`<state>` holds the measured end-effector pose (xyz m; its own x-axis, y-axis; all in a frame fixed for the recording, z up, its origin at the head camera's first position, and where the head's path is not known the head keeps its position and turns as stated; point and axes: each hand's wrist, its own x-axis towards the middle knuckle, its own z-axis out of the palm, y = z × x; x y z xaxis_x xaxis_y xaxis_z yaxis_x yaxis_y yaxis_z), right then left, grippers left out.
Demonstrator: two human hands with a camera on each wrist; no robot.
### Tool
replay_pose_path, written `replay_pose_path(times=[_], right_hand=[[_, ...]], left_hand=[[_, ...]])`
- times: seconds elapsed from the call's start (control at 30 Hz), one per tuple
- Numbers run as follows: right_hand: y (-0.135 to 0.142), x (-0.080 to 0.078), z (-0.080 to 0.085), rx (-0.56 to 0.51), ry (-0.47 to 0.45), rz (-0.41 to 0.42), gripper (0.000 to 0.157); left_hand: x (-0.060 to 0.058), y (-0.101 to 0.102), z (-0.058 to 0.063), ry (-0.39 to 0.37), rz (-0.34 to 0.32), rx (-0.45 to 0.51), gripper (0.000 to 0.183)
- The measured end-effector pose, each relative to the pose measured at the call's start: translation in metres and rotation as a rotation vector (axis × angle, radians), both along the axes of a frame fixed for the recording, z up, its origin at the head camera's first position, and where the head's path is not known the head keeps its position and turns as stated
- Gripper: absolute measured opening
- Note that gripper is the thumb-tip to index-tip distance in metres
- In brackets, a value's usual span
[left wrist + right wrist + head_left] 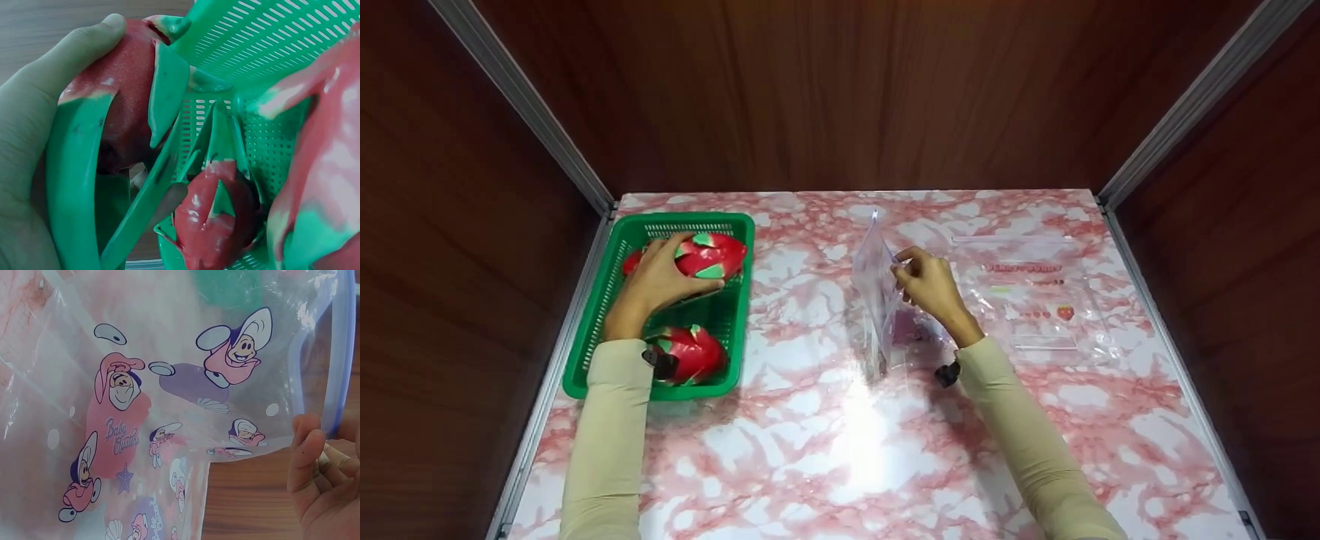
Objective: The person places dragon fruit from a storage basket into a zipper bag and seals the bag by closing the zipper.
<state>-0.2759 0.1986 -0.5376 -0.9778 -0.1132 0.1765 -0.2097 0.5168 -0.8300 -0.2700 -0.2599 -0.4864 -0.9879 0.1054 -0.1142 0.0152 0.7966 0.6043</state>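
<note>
My left hand [654,281] grips a red dragon fruit [711,256] with green-tipped scales, over the back of a green plastic basket [741,322]. In the left wrist view the thumb lies along the held dragon fruit [126,84], and two more dragon fruits show in the basket, one small-looking [208,219] and one at the right edge [326,157]. With its fingertips, my right hand [928,281] pinches the lilac zip edge of a clear bag [874,277]. The bag stands upright with its mouth parted; cartoon oysters are printed on its side [118,433].
A second clear zip bag [1035,300] with strawberry print lies flat on the right of the pink marbled table [802,450]. A dragon fruit [694,356] sits at the front of the basket. Brown wood-grain panels [840,97] wall the table at back and sides.
</note>
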Motion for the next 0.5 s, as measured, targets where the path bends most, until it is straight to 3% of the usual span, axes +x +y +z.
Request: replay_pose_path(times=[0.5], right_hand=[[0.001, 0.001, 0.001, -0.002, 0.008, 0.013, 0.022]], left_hand=[[-0.002, 0.013, 0.007, 0.084, -0.045, 0.039, 0.105]])
